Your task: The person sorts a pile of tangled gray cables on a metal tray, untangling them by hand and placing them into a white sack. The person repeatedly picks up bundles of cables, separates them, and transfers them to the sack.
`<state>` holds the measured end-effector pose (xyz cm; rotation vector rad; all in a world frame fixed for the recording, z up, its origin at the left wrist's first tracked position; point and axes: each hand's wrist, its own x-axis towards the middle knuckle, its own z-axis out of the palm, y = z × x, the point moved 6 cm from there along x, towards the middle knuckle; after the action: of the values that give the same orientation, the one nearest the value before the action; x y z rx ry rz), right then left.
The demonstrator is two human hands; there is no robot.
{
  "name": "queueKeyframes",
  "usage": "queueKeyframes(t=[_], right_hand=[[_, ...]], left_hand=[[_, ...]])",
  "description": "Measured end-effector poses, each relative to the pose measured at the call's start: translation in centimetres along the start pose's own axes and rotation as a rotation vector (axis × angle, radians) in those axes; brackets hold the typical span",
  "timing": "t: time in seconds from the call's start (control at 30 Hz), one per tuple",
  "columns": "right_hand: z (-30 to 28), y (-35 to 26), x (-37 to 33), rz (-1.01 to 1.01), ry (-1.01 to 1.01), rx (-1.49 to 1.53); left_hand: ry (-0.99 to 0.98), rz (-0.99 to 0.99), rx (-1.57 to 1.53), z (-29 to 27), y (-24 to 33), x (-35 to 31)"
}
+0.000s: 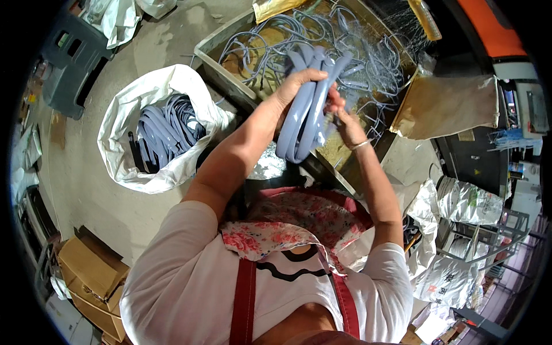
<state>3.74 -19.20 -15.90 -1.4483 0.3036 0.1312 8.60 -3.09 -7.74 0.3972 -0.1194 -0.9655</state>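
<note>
A looped bundle of thick blue-grey plastic strips hangs over the near edge of a metal trough. My left hand is closed around the bundle's upper part, thumb across the front. My right hand is close against the bundle's right side with its fingers curled; motion blur and the bundle hide what they hold. Behind both hands lies the trough, where thin blue-grey strands lie tangled in brownish wet contents.
A white woven sack on the left holds more coiled blue-grey strips. A dark plastic stool stands at the far left, cardboard boxes at the lower left. To the right are a tilted brown board and silvery bags.
</note>
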Motion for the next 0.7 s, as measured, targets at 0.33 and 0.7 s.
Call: queueKeyframes(t=[0.33,0.7], right_hand=[[8.6,-1.1,-1.3,0.017,-0.017,0.449],[9.0,-9.3,0.3,-0.251,0.112,-0.134]], left_hand=[[-0.543,-0.031,-0.393,2.4,0.6,-2.8],[0.046,0.408,0.519,-2.4,11.4,-8.9]])
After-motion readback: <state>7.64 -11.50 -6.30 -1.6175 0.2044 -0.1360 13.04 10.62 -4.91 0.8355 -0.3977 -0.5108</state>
